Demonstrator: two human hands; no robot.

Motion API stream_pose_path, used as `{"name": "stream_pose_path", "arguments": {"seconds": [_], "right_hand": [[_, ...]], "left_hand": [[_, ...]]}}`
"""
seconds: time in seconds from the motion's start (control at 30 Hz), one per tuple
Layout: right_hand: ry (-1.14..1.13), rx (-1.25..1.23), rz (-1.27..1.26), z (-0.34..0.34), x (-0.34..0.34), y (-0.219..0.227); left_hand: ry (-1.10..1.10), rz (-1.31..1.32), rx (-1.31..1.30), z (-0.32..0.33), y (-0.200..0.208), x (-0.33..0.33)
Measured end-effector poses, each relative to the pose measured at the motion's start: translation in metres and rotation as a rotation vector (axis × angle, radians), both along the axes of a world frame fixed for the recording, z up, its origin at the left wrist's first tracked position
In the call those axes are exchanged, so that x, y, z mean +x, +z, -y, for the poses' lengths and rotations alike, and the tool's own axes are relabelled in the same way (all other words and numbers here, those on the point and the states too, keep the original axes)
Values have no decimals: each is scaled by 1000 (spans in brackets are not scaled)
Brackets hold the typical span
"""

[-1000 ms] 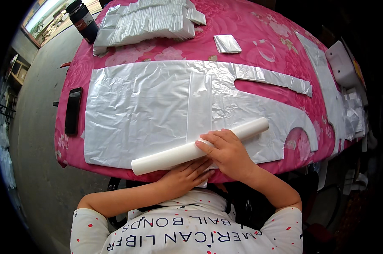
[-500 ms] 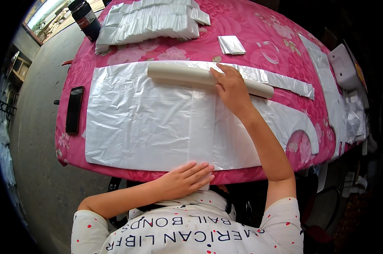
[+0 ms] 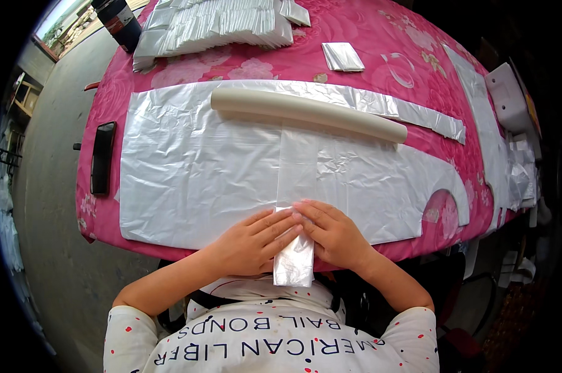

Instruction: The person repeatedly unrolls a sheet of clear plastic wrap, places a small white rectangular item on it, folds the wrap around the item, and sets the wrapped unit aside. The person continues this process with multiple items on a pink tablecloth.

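My left hand [image 3: 254,241] and my right hand [image 3: 336,234] meet at the table's near edge, their fingertips almost together. Both lie over a narrow folded strip of white plastic bag [image 3: 293,267], fingers stretched out and resting on it; the thumbs are mostly hidden. One end of the strip hangs past the edge toward me. Beneath spread flat white plastic bags [image 3: 197,161], with a rounded cutout and handle at the right. A pale cream tube [image 3: 309,115] rests across their far part, touched by neither hand.
Stacked folded bags [image 3: 219,28] and a dark jar [image 3: 119,25] stand at the far left. A small folded bag [image 3: 343,57] lies farther back. A black phone [image 3: 103,158] sits at left. More bags [image 3: 477,115] and a white container [image 3: 511,96] are on the right of the pink tablecloth [image 3: 411,68].
My right hand has left the tube and come back toward me beside the left. My left hand has shifted slightly away from my body. More of the folded strip now shows.
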State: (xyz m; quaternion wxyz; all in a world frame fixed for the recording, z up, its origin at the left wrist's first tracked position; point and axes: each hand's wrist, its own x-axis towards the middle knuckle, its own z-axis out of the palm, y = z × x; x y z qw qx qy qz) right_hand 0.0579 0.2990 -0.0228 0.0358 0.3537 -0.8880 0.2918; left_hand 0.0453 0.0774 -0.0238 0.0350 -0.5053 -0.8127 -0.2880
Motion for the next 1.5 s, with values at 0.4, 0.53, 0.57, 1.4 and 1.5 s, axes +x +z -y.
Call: {"name": "stream_pose_path", "arguments": {"seconds": [0.4,0.53,0.57,1.4,1.5], "right_hand": [[-224,-384,372,-5,-31,5],[-542,-271,865,5,-57,21],[-585,-257,992,6,-63,26],[-20,140,-49,-9,-64,4],[-23,120,-20,-13,-69,7]], "left_hand": [[321,308,55,-12,5,-21],[484,366,157,-17,1,-24],[524,310,205,-19,0,-24],[390,12,-152,-35,-6,-26],[367,-39,-179,-35,-6,-33]]}}
